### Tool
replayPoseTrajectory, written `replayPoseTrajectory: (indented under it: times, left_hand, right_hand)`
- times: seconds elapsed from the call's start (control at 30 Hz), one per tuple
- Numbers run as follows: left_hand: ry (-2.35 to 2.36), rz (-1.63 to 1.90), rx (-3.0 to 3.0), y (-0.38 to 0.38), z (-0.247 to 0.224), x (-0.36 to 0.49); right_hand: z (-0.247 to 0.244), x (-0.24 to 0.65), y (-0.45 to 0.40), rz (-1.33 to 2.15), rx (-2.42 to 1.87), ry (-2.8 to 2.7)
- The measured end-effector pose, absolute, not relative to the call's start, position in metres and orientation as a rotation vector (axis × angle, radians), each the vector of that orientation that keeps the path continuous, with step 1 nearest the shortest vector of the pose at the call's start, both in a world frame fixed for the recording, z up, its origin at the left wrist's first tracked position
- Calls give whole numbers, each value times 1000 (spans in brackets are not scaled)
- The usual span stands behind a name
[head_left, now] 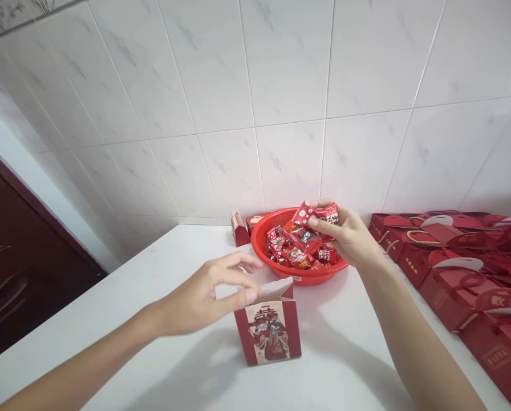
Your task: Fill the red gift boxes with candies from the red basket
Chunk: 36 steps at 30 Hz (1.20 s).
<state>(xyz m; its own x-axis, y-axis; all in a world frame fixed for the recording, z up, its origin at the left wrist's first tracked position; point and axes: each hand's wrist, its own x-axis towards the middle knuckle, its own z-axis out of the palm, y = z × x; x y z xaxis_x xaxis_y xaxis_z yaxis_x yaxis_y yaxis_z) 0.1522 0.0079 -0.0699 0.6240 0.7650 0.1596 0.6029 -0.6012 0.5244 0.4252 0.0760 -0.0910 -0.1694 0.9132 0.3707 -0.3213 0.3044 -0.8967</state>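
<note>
A small red box (269, 331) with a printed couple on its front stands upright, its top open, on the white table. My left hand (215, 291) is at the box's upper left rim, fingers apart and holding nothing. Behind the box sits a round red plastic basket (300, 278) with several red-wrapped candies (298, 257) in it. Over the basket's right side, my right hand (349, 231) pinches candy packets (304, 214), one of them dotted with white.
Rows of red gift boxes (447, 291) with handles line the right side of the white table (153, 268). Another small open box (239, 228) stands behind the basket, near the tiled wall (290, 160). A dark red door (24, 257) is at the left.
</note>
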Motion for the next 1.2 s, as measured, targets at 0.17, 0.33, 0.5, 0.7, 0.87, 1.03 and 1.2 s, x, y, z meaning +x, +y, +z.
replayPoseTrajectory:
  times: [0.17,0.33,0.5,0.7,0.87,1.03,1.2]
  left_hand:
    - [1241,566,2432,-5,-106,154]
    - [1269,759,2125,14,-127,157]
    - [1187,722,2022,11,-125,155]
    - [1125,720,1982,11,-128,154]
    - [1116,747,1963,14,-132,153]
    - [1101,767,1952,15,-134,154]
    - [1134,746,1943,15,-134,154]
  right_hand:
    - [-90,407,58,1212,-569,-1587]
    - [-88,395,46,1053,-582,-1795]
    - [-90,387,42,874,-589,-1935]
    - [-96,382,38,891,-578,-2165]
    - [-96,383,35,926,-677,-2211]
    - [-96,380,34,878,-587,-2226]
    - [-96,378,34,856,-559,-2193]
